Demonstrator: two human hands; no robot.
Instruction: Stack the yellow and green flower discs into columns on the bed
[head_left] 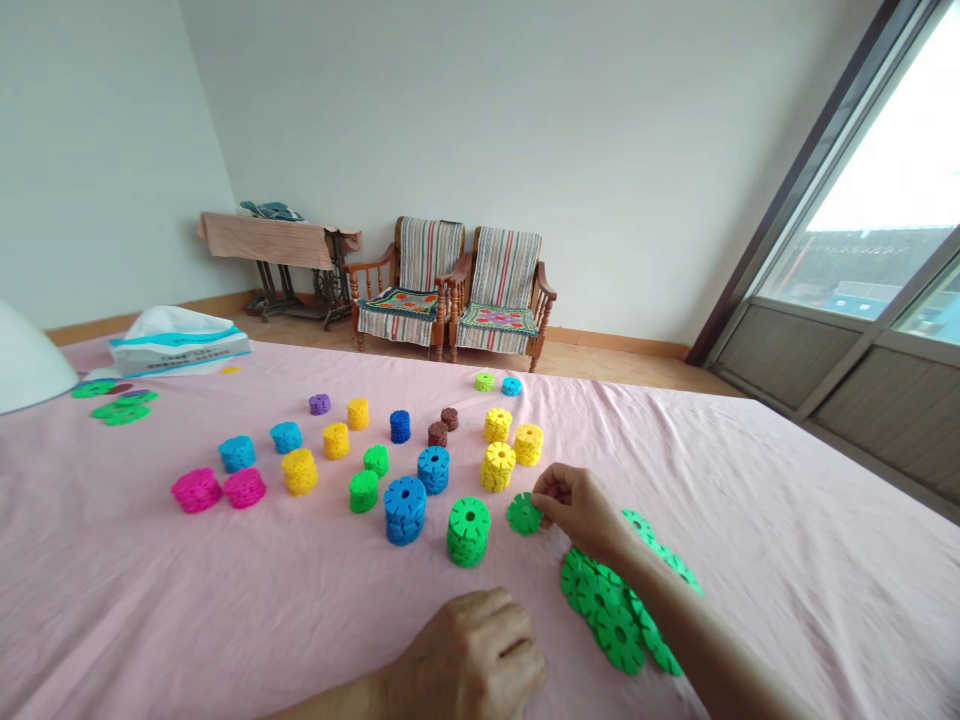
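My right hand [576,505] pinches a green notched plastic disc [524,514] at its right edge, just above or on the pink cloth; which one I cannot tell. Left of that disc stands an upright stack of green discs [468,532]. Under my right forearm, more loose green discs [621,632] lie in an overlapping heap, partly hidden by the arm. My left hand [476,655] rests near the front in a fist, its palm side hidden. Close by are blue stacks [405,510] and several yellow stacks [498,467].
Smaller pink [197,490], light blue, orange, purple and brown stacks stand across the pink cloth [315,620]. Farther left are loose discs [124,408], a tissue pack [180,345] and a white rounded object [30,365]. Two wooden chairs [499,290] stand beyond the cloth's far edge.
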